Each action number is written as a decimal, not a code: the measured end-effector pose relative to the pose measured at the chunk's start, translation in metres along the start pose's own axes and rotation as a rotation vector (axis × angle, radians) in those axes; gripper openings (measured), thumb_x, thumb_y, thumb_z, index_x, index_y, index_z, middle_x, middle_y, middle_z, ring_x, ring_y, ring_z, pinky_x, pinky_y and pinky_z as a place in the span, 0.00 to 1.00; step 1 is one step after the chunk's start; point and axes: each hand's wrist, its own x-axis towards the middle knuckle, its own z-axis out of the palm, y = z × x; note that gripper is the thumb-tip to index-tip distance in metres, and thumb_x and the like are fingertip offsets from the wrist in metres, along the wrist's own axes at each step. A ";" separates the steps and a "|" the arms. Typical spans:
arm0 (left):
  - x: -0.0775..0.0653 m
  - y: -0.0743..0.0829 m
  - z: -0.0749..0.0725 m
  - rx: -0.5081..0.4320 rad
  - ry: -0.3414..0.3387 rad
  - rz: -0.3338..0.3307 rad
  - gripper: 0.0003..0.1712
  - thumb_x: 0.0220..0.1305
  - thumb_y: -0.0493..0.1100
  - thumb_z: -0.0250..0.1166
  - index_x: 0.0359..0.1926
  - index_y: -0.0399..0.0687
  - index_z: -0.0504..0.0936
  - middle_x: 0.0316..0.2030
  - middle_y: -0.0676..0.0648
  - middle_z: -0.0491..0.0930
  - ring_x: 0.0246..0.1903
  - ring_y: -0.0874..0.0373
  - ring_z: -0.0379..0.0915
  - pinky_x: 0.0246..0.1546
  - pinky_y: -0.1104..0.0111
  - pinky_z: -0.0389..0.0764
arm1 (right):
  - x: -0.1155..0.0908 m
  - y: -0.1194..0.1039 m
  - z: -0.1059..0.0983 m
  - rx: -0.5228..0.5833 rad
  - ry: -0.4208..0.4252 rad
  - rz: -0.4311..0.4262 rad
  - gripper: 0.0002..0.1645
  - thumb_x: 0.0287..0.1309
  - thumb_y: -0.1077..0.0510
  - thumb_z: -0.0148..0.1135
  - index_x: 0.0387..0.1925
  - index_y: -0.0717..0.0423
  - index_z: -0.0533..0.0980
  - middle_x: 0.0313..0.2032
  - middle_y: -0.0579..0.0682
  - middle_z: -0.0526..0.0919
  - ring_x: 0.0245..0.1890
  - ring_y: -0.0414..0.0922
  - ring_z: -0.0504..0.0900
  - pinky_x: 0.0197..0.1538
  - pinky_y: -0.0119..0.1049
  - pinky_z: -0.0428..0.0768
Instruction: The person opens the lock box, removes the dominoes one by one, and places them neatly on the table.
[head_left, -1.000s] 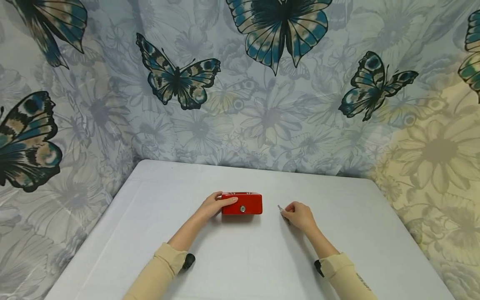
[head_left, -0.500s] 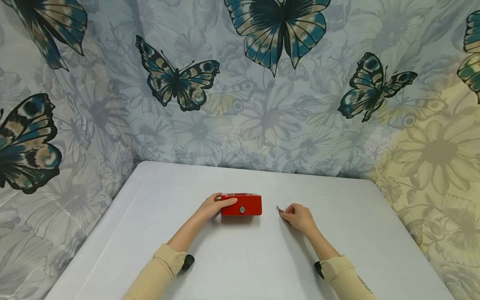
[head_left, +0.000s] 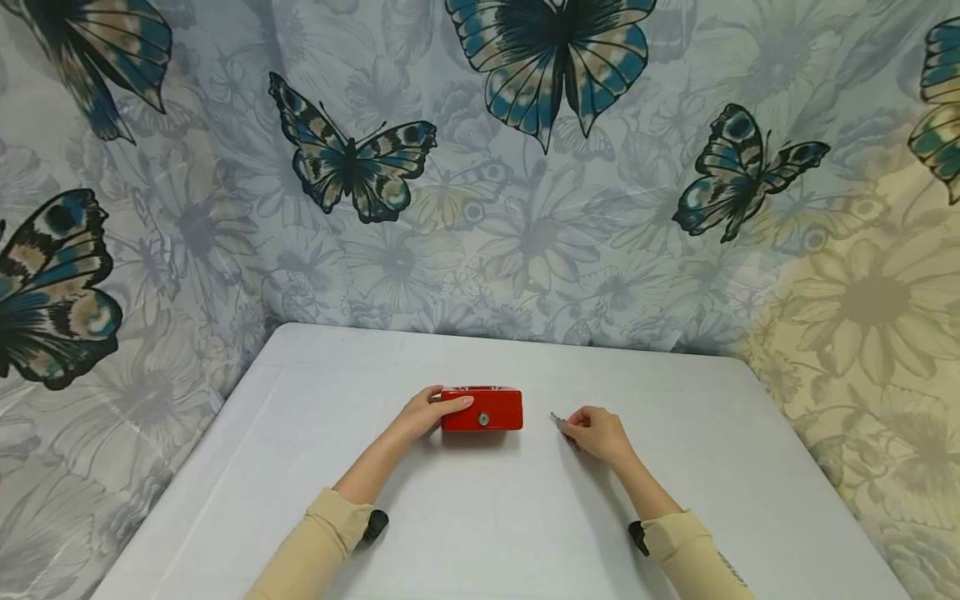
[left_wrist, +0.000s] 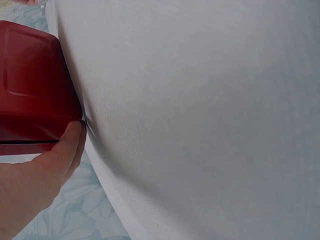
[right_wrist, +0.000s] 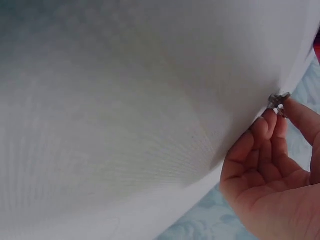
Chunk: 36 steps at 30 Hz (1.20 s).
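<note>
Left hand (head_left: 426,411) grips glossy red rectangular box (head_left: 498,410) toward far edge of white counter (head_left: 465,517); right hand (head_left: 600,432) pinches silver key-like piece (head_left: 558,421). Likely lining-up; next needs aim at round silver lock (head_left: 483,419).

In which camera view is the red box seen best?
The head view: the red box shows most of its front, including the lock. Left wrist shows it cropped; right wrist, only a red sliver.

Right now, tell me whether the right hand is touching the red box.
No, in the head view a gap of white table separates the right hand from the red box.
</note>
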 end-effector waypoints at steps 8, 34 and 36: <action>0.002 -0.001 0.001 0.003 0.001 -0.003 0.57 0.51 0.66 0.70 0.72 0.39 0.59 0.68 0.35 0.63 0.64 0.42 0.62 0.64 0.47 0.64 | -0.001 0.000 0.000 0.090 -0.001 0.015 0.11 0.58 0.54 0.67 0.31 0.59 0.77 0.22 0.47 0.78 0.21 0.41 0.73 0.24 0.33 0.72; 0.003 -0.001 0.001 0.006 0.007 -0.015 0.58 0.50 0.68 0.69 0.72 0.40 0.59 0.68 0.36 0.63 0.64 0.42 0.62 0.64 0.45 0.64 | -0.036 -0.041 -0.003 0.263 0.074 -0.060 0.09 0.57 0.53 0.69 0.33 0.55 0.81 0.29 0.45 0.85 0.30 0.41 0.80 0.34 0.34 0.76; 0.003 -0.001 0.001 0.008 0.009 -0.017 0.58 0.50 0.68 0.69 0.71 0.40 0.59 0.68 0.36 0.63 0.64 0.42 0.62 0.64 0.45 0.64 | -0.039 -0.045 -0.002 0.277 0.073 -0.068 0.10 0.57 0.52 0.69 0.34 0.55 0.81 0.29 0.45 0.85 0.30 0.41 0.80 0.34 0.34 0.76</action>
